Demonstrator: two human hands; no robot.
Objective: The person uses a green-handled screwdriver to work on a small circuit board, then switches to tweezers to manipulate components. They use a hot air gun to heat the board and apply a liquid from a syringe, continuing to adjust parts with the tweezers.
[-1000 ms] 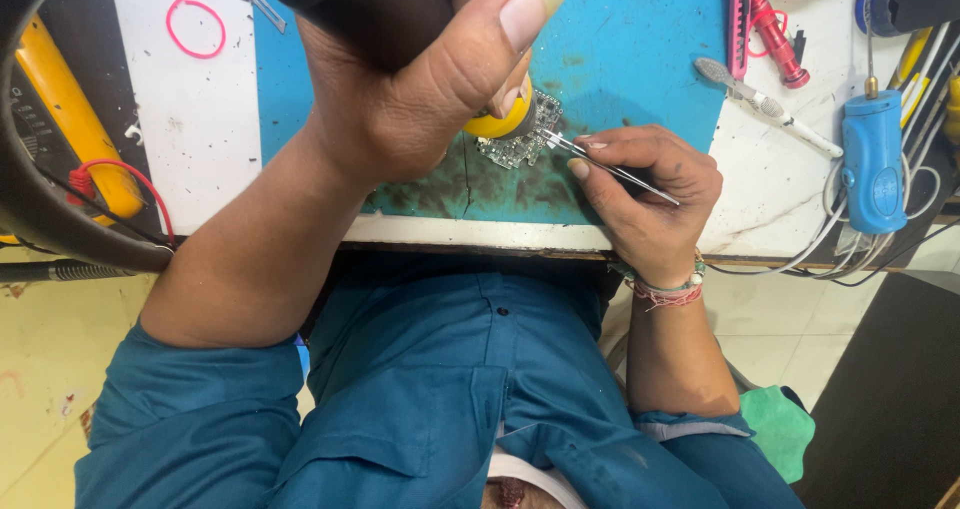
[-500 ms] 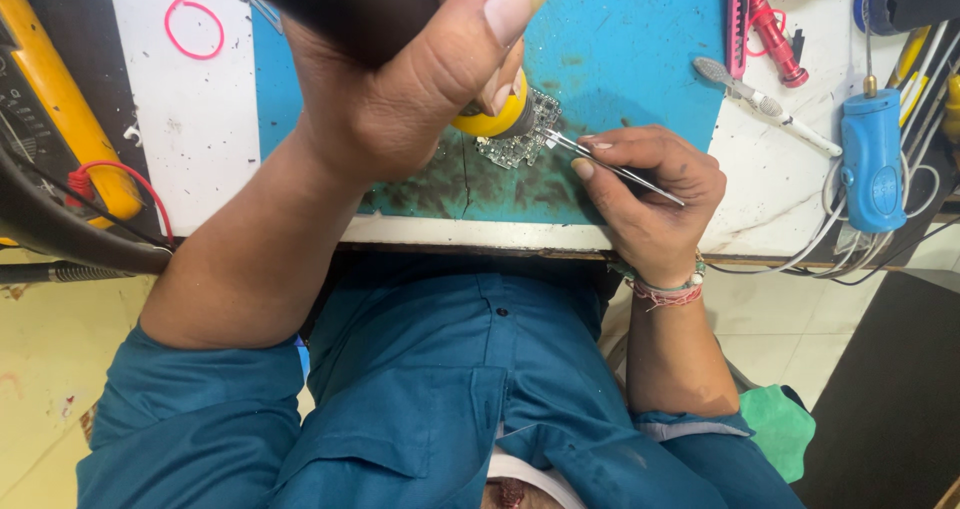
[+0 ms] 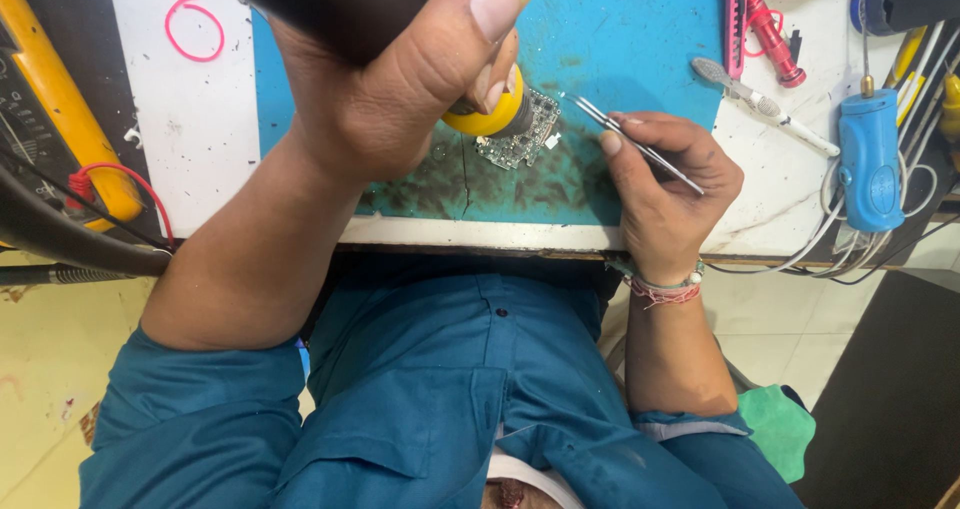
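My left hand (image 3: 400,79) is wrapped around a thick black heat tool (image 3: 320,4) with a yellow collar (image 3: 490,119). Its nozzle end points down onto a small green circuit board (image 3: 525,141), which lies on a scorched blue mat (image 3: 620,39). My right hand (image 3: 665,189) pinches thin metal tweezers (image 3: 630,139). Their tips hover just right of the board without touching it, and nothing shows between them. The tool hides part of the board.
A yellow-edged meter (image 3: 60,99), a red wire (image 3: 110,174) and a black hose (image 3: 60,239) lie left. On the right are a blue handheld tool (image 3: 868,159) with cables, red cutters (image 3: 770,29) and a white-handled tool (image 3: 765,104). The bench edge (image 3: 480,237) runs below my hands.
My right hand has drawn the tweezers off the board and slightly to the right. My left hand has kept the heat tool over the board, shifting a little.
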